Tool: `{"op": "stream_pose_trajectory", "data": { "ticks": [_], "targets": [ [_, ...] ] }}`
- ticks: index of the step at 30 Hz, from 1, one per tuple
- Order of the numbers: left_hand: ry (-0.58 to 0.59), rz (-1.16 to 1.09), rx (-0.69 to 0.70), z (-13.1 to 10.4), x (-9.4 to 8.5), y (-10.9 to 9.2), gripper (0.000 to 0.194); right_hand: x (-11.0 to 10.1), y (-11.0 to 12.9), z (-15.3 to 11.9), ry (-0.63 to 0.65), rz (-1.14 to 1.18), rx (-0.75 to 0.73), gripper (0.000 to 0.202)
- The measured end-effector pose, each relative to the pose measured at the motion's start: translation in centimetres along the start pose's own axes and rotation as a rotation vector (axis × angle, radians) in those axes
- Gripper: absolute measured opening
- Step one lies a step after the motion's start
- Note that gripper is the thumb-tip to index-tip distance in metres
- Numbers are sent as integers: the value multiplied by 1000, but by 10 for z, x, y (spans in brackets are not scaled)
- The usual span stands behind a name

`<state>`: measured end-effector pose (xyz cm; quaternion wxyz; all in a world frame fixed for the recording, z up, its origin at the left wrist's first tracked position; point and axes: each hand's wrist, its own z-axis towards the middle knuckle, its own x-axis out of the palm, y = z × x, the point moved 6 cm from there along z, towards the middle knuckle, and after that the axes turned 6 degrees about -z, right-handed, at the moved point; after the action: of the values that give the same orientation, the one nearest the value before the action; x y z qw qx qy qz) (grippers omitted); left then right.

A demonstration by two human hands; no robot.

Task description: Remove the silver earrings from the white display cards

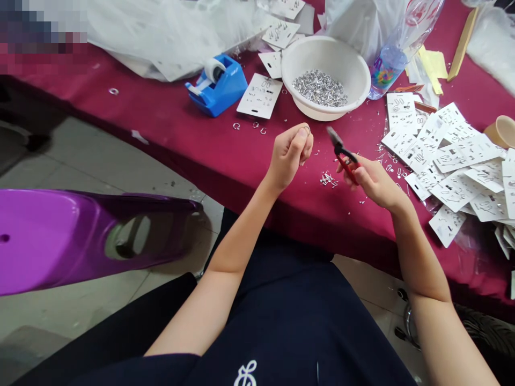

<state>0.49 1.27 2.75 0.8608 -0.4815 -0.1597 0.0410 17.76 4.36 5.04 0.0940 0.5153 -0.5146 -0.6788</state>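
My left hand (290,150) is closed in a pinch on a small metal ring (307,129), whose curved edge shows above the fingertips. To its right, my right hand (368,179) grips red-handled pliers (341,151), their dark jaws pointing up and to the left. The jaws are apart from the ring. Just beyond both hands stands a white bowl (287,72) holding many small silver metal pieces (321,88). A little heap of metal pins (329,179) lies on the maroon cloth (257,166) between my wrists.
A blue tape dispenser (219,88) and a jewelry card (260,96) lie left of the bowl. Right are a plastic bottle (386,67) and a spread of jewelry cards (454,155). Plastic bags (173,37) cover the back left. A purple stool (44,236) stands left.
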Motion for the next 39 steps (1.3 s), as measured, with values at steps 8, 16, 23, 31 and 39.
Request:
{"op": "stream_pose_trajectory", "data": {
  "ticks": [8, 16, 23, 31, 39],
  "targets": [
    [177, -199, -228, -2, 9, -4, 61, 3, 5, -2, 23, -197, -33, 60],
    [251, -341, -308, -3, 12, -9, 60, -2, 5, -2, 2, -309, -19, 59],
    [308, -366, -299, -5, 15, -10, 60, -2, 4, -1, 2, -322, -10, 61],
    [159, -108, -134, 1, 5, 2, 49, -1, 3, -1, -29, -215, 22, 57],
    [-75, 379, 428, -5, -5, -8, 23, 3, -2, -1, -29, -28, 48, 55]
  ]
}}
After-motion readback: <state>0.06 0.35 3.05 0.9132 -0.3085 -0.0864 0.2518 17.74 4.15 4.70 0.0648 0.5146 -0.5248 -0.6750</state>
